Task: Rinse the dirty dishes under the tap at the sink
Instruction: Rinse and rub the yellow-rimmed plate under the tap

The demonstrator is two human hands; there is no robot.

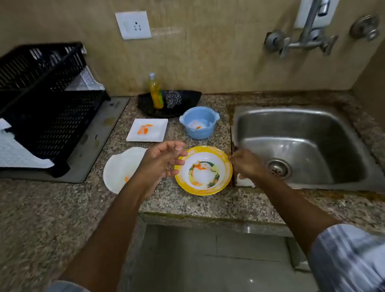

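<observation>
A granite counter (52, 220) runs left of a steel sink (304, 138), whose wall tap (315, 14) reaches out above the basin. A black rack (27, 96) stands far left. No label or writing can be read, not even on the yellow bottle (156, 92). A yellow-rimmed bowl (203, 170), smeared orange and green, sits upright beside the sink. The left hand (162, 161), fingers loosely curled and holding nothing, hovers at its left rim and hides part of a white plate (118, 170). The right hand (245, 164) appears to pinch the bowl's right rim, though blur obscures the contact. A square plate (147, 129) and blue pot (199, 122) wait behind.
</observation>
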